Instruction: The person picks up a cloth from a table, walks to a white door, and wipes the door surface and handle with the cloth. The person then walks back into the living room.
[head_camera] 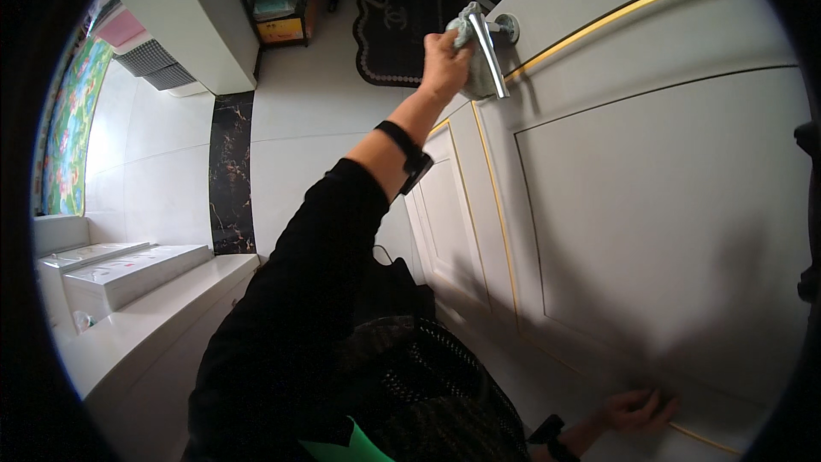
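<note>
My left hand (447, 64), at the end of a black sleeve with a black strap at the wrist, grips a pale grey-green cloth (459, 32). The cloth lies against the upper part of a shiny metal lever handle (489, 54), and more of it hangs behind the lever. The handle sits on a light grey door (660, 192) with gold trim strips and dark panel lines. Low at the right, my right hand (638, 409) is at the door's surface, its fingers slightly bent and holding nothing visible. Shadow hides part of its fingertips.
A dark mat (401, 32) lies on the tiled floor beyond my left hand. A black rack (282, 29) holds several items. White boxes (138, 273) stand beside a white ledge (173, 305) at the left. Another gold-trimmed panel (442, 205) stands beside the door.
</note>
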Motion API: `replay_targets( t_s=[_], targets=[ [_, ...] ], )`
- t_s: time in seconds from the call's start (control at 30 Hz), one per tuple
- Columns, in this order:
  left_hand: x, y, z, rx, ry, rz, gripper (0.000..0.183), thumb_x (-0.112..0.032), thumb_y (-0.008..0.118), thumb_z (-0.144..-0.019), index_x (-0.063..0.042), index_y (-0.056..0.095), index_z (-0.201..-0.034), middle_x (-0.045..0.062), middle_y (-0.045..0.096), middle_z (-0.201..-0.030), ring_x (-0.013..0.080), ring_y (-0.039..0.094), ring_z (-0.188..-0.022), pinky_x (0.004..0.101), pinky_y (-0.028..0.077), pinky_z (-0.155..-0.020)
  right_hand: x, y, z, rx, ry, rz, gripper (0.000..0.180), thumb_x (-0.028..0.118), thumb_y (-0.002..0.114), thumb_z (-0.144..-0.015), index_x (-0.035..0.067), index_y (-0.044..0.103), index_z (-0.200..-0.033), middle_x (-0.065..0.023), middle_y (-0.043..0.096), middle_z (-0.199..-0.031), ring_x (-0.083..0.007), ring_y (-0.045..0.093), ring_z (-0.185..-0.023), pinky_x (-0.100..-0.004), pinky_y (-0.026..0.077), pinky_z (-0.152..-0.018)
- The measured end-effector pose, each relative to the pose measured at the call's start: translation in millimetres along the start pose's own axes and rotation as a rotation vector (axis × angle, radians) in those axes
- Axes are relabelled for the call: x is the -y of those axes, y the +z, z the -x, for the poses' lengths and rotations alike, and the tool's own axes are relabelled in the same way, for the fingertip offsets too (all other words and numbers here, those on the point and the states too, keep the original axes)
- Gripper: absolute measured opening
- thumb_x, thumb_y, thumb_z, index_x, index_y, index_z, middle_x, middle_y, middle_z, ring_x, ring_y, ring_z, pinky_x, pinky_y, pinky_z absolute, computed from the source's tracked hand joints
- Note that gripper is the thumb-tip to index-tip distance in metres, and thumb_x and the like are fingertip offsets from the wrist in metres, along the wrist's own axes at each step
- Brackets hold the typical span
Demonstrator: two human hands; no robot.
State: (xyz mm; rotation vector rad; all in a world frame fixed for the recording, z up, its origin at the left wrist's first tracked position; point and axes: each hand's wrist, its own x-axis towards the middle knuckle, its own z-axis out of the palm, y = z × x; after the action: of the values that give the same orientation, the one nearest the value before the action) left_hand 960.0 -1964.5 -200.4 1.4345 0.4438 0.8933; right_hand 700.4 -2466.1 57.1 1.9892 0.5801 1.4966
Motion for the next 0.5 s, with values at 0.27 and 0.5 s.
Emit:
replay_targets(
  t_s=[0.27,0.5],
  targets=[
    [4,38,87,0.137,0.263,-0.140,0.035,0.006,0.058,-0.076,-0.005,0.060,-0.110,0.021,0.045,-0.097,0.0351,0.049,-0.088,0.0405,0.045,-0.080,-1,0,6,0.048,0.038,-0.045,0.019,0.014,0.057,-0.094,0.005,0.057,-0.111,-0.0237,0.053,-0.125,-0.0400,0.052,-0.115,-0.0538,0.038,-0.100],
    [13,21,15,-0.218,0.054,-0.210,0.035,-0.001,0.064,-0.078,-0.004,0.061,-0.112,0.020,0.045,-0.097,0.0356,0.049,-0.086,0.0399,0.045,-0.078,0,0,6,0.061,0.051,-0.012,0.020,0.011,0.056,-0.094,0.005,0.054,-0.113,-0.0245,0.051,-0.128,-0.0395,0.049,-0.118,-0.0525,0.038,-0.100]
  ],
)
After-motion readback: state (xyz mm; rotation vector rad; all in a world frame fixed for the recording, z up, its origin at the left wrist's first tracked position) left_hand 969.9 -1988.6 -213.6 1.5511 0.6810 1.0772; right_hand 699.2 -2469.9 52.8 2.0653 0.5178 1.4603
